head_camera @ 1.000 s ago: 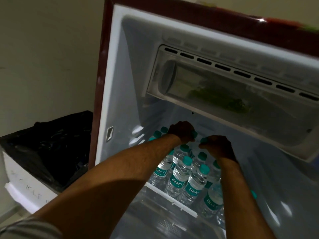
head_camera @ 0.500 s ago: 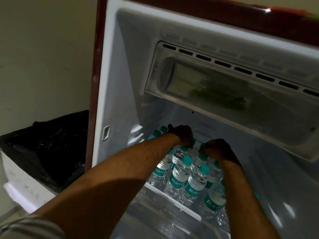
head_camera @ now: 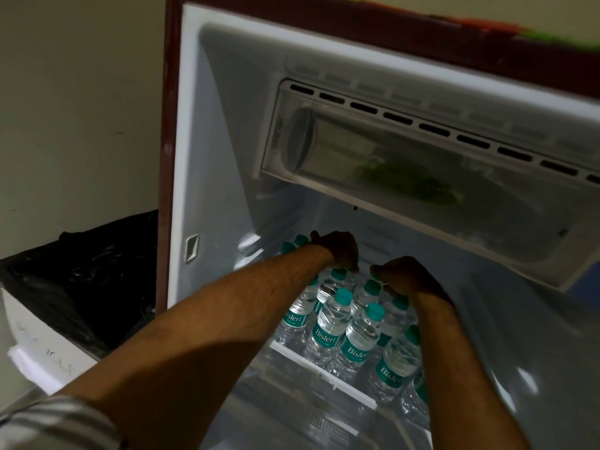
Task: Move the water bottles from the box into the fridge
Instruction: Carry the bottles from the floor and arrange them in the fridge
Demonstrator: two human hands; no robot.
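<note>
Both hands have sunk slightly toward the bottle caps over the last second, the left hand (head_camera: 337,250) drifting a little rearward and the right hand (head_camera: 410,277) dropping nearer the caps; the two are reaching deep into the open dark-red fridge with a white plastic lining (head_camera: 207,164). This probably means that bottles are being seated in the back rows, so the placing step is nearing its end rather than beginning.

The clear plastic water bottles with teal caps and teal labels (head_camera: 331,323) are standing upright and packed close together on the white-edged glass fridge shelf (head_camera: 324,368), in several rows running from the front edge to the rear wall. The box named in the task is not showing in this view.

The fingers of the left hand are curling downward over teal caps at the back of the cluster; they appear to be gripping the top of a bottle there, though the bottle's body is hidden by the wrist. The fingers (head_camera: 378,270) of the right hand are likewise curling narrow, with a teal cap showing at their tips, and so are seemingly pinching a bottle by its neck.

Above the hands, the translucent chiller compartment with a slotted white front (head_camera: 422,177) is holding something green and blurred. A black plastic bag over a white container (head_camera: 81,271) is standing to the left of the fridge.
</note>
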